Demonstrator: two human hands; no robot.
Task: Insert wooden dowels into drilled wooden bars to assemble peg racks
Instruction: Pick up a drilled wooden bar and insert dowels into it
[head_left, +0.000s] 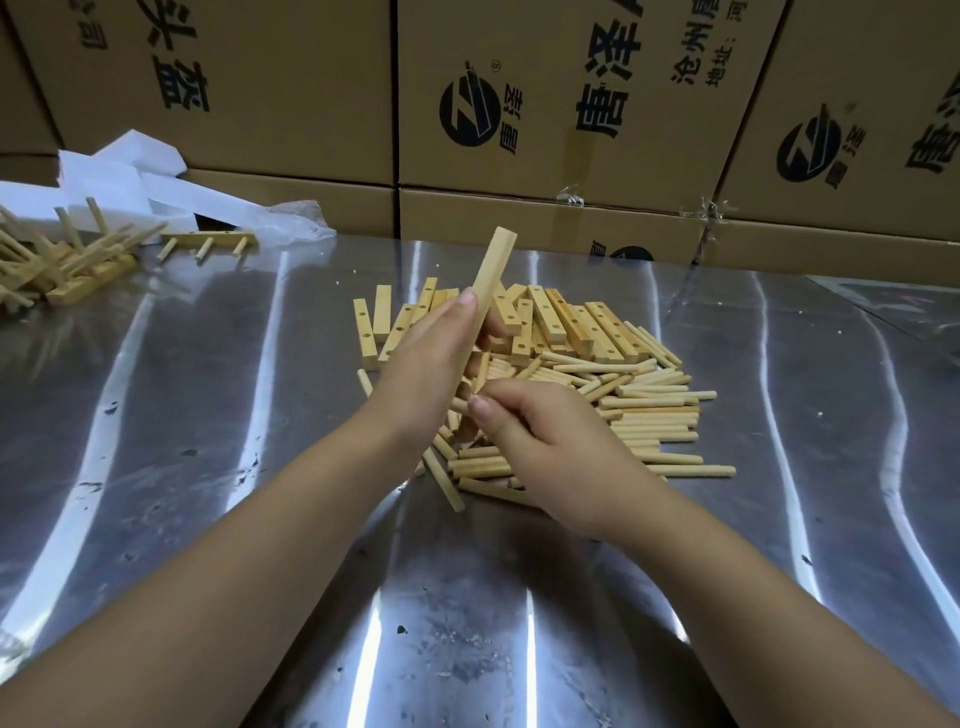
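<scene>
The left hand's (436, 358) grip pinches a bar (494, 270) upright. The right hand's (545, 447) grip, among dowels (649, 410), cannot be told. Best line each dowel square to its hole.

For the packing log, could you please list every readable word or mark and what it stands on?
"唐泽", sideways: middle brown cardboard box, beside its round black logo.
"沧州", then cut off: same box.
"盔": left brown cardboard box.
Right brown cardboard box: print cut off; small print unreadable.
</scene>
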